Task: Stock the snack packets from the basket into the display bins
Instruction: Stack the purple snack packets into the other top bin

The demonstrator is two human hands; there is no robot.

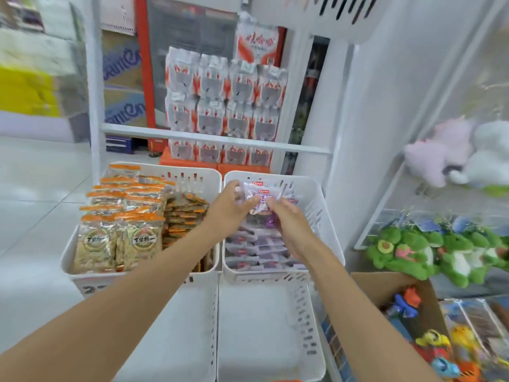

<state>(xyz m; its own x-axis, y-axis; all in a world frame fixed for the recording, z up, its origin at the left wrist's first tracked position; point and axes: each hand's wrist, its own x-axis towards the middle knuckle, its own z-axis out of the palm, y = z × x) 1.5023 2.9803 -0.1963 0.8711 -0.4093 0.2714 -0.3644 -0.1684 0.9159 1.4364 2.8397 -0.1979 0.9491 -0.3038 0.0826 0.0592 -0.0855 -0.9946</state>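
Note:
Both my hands hold a small bundle of clear-and-purple snack packets (261, 195) over the far end of the right white display bin (329, 232). My left hand (227, 206) grips the bundle's left side; my right hand (286, 219) pinches its lower right edge. More purple packets (259, 252) lie flat in that bin. The left white bin (205, 179) holds upright orange-topped packets (121, 235) and a stack of flat orange packets (184, 216). The basket is not in view.
Two white bins (256, 334) sit below the stocked ones. A cardboard box of coloured toys (407, 312) and green plush toys (413, 252) lie at right. Stacked white-and-red packs (220, 106) stand behind a white rail (214, 140). Tiled floor spreads to the left.

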